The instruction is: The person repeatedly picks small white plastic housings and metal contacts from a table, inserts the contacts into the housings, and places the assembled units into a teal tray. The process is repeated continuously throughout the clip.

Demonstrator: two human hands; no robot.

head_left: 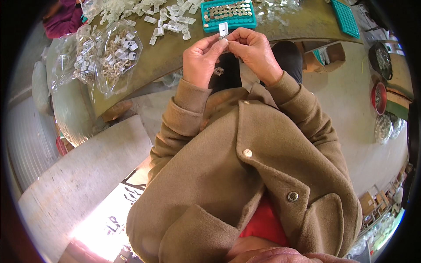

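Above the near table edge, my left hand (pixel 201 60) is closed, with thumb and finger pinching the lower end of a small white plastic piece (pixel 223 29) that stands upright and has a dark slot. My right hand (pixel 256 51) meets it from the other side, thumb and forefinger pressed together; what lies between them is hidden. A small brownish loop (pixel 218 71) hangs just below the hands. Right behind them on the table is a teal tray (pixel 230 27) holding rows of round silvery discs. Many similar loose white pieces (pixel 173 24) are heaped to its left.
Clear plastic bags (pixel 118 59) of white pieces with tan cords lie at the table's left. A second teal tray (pixel 345 18) sits at the right end. An open cardboard box (pixel 330 57) and a red basin (pixel 378 97) stand lower right. A pale bench (pixel 87 166) is at left.
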